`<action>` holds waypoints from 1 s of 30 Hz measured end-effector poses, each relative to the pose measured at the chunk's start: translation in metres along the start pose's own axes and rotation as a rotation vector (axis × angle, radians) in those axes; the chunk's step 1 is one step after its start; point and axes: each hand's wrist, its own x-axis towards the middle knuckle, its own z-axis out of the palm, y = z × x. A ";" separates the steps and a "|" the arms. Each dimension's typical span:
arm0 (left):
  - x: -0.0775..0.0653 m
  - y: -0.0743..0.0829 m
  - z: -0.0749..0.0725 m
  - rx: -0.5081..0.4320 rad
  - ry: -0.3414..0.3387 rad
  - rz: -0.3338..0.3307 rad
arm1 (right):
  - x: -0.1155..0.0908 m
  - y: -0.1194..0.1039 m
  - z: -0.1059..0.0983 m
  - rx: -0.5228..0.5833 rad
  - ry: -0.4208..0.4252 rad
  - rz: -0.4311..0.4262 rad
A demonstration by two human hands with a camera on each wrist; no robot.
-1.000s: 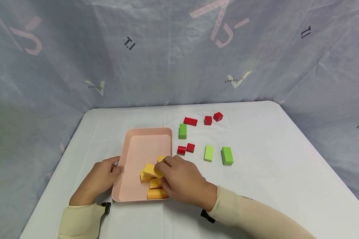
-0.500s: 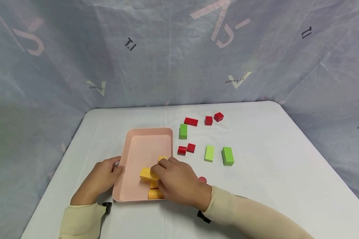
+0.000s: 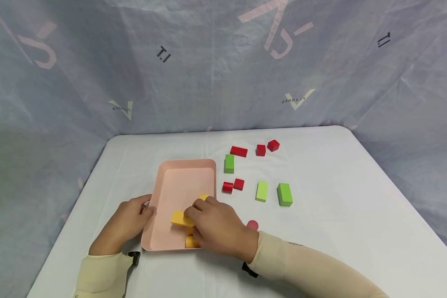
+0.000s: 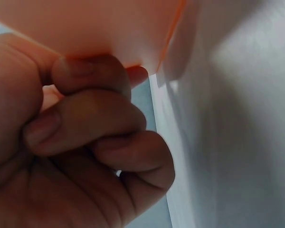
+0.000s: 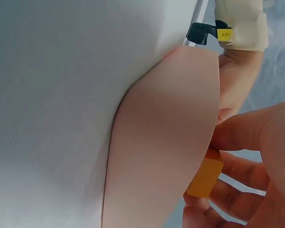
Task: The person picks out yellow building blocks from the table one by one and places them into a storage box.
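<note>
A pink tray (image 3: 186, 164) lies left of centre in the head view. My left hand (image 3: 128, 221) grips its left rim, and in the left wrist view curled fingers (image 4: 85, 118) sit against the tray's outside wall. My right hand (image 3: 219, 227) reaches over the right wall and holds a yellow block (image 3: 180, 218) low inside the tray. More yellow pieces lie under and beside that hand, partly hidden, among them a rounded one (image 3: 192, 242) near the front wall. In the right wrist view, a yellow block (image 5: 206, 176) shows between thumb and fingers behind the tray wall.
Right of the tray lie green blocks (image 3: 229, 164), a lighter green block (image 3: 261, 191), a red cylinder (image 3: 227, 187) and several red blocks (image 3: 260, 150). A round red piece (image 3: 252, 224) sits beside my right forearm. Grey printed cloth (image 3: 208, 66) hangs behind the white table (image 3: 339, 207).
My right hand has shifted left inside the tray with the yellow block, which now lies flatter. The round red piece has come out from behind that arm. My left hand keeps its place.
</note>
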 end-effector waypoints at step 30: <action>-0.001 0.002 -0.002 -0.009 -0.023 -0.045 | 0.003 -0.007 0.002 0.044 -0.052 -0.040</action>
